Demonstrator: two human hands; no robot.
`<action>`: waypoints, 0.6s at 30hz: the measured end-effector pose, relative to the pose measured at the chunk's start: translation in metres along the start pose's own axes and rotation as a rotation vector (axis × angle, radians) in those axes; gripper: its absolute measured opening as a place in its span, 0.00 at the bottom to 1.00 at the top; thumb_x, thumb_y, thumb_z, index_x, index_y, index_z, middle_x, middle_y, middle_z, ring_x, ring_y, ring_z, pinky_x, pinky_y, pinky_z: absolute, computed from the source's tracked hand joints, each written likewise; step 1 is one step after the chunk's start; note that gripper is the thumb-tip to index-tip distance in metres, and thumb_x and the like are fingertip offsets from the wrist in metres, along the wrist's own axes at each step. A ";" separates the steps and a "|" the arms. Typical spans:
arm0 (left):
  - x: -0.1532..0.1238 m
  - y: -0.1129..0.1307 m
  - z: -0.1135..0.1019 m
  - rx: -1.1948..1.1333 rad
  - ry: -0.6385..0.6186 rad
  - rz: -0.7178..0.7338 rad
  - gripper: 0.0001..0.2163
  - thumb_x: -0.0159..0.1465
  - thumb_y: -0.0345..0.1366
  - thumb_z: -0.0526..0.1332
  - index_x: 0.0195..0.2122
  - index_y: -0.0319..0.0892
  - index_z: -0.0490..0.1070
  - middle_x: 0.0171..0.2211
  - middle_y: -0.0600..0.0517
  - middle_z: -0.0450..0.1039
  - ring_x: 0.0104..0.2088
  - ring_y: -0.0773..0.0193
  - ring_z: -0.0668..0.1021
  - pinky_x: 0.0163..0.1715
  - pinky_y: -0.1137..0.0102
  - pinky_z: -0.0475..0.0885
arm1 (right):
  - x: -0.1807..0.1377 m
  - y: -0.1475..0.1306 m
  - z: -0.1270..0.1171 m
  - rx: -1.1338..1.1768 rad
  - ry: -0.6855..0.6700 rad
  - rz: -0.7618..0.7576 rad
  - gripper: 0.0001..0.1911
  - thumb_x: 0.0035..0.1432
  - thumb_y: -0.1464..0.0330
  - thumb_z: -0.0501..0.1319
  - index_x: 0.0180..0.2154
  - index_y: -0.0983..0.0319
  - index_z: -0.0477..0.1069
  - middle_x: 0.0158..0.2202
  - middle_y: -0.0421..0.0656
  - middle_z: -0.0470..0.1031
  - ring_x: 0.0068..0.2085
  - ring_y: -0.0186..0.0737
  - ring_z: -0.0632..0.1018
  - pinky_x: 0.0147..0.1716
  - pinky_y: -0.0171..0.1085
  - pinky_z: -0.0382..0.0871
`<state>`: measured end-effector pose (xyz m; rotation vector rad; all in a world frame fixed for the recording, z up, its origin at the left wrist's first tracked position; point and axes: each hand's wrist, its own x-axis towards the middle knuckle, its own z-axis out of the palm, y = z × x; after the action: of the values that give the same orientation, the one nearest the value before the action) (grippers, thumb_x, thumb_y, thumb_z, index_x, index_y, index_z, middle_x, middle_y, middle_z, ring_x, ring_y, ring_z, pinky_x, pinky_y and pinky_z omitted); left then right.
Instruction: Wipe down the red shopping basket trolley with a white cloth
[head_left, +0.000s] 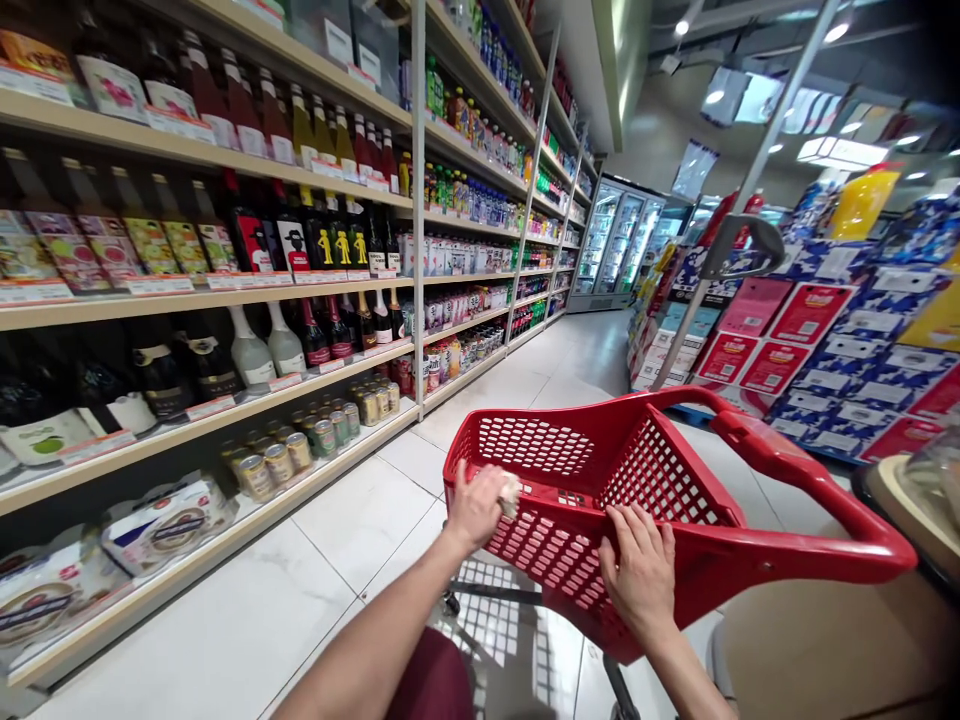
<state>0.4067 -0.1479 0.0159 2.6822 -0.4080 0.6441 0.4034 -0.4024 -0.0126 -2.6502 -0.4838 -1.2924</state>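
A red plastic shopping cart (585,560) with a perforated basket stands right in front of me. At the basket's far left corner, my left hand (474,508) is closed on a crumpled whitish cloth (510,494), held against the rim; whether it is cloth or tissue is hard to tell. My right hand (643,568) grips the near side rim, its fingers over the top edge and its thumb on the outer wall. The cart's push handle (817,490) rises at the right, touched by neither hand.
Shelves (225,295) of bottles, cans and packs run along the left. Stacked blue and red cartons (810,330) stand at the right, behind a slanted metal pole (690,325). Glass-door fridges (619,240) are at the aisle's far end. The floor (330,540) is white tile.
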 end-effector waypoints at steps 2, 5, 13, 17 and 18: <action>0.006 0.021 0.010 -0.048 -0.050 0.103 0.18 0.59 0.32 0.50 0.52 0.46 0.62 0.54 0.51 0.64 0.56 0.61 0.63 0.59 0.50 0.35 | 0.002 -0.001 -0.002 -0.009 -0.001 -0.015 0.21 0.53 0.67 0.49 0.49 0.65 0.62 0.48 0.49 0.68 0.54 0.47 0.63 0.55 0.51 0.48; 0.009 0.030 0.014 -0.082 -0.065 0.164 0.19 0.59 0.33 0.51 0.53 0.45 0.61 0.55 0.50 0.63 0.56 0.61 0.63 0.59 0.50 0.34 | 0.003 0.002 -0.007 -0.020 -0.032 -0.075 0.21 0.53 0.68 0.49 0.50 0.64 0.62 0.49 0.48 0.68 0.54 0.45 0.63 0.55 0.49 0.48; 0.003 0.017 0.013 -0.004 0.022 0.077 0.20 0.58 0.29 0.50 0.53 0.44 0.61 0.55 0.49 0.62 0.57 0.60 0.62 0.59 0.50 0.34 | 0.010 -0.012 -0.009 -0.074 -0.088 -0.036 0.23 0.53 0.68 0.49 0.51 0.67 0.62 0.50 0.50 0.67 0.56 0.48 0.61 0.56 0.52 0.45; 0.012 0.028 0.022 -0.010 0.008 0.164 0.20 0.59 0.31 0.50 0.53 0.46 0.60 0.55 0.50 0.63 0.56 0.60 0.62 0.59 0.49 0.38 | 0.017 -0.013 -0.011 -0.069 -0.149 -0.103 0.23 0.53 0.69 0.49 0.52 0.66 0.61 0.51 0.49 0.67 0.55 0.47 0.62 0.56 0.52 0.43; 0.012 0.022 0.020 -0.005 0.025 0.140 0.19 0.59 0.30 0.50 0.52 0.46 0.61 0.54 0.50 0.64 0.56 0.60 0.64 0.58 0.48 0.39 | 0.018 -0.012 -0.011 -0.063 -0.156 -0.115 0.23 0.53 0.70 0.49 0.52 0.65 0.61 0.51 0.48 0.67 0.55 0.46 0.62 0.56 0.51 0.43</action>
<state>0.4167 -0.1774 0.0112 2.6554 -0.5939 0.7148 0.4014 -0.3905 0.0078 -2.8278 -0.6356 -1.1531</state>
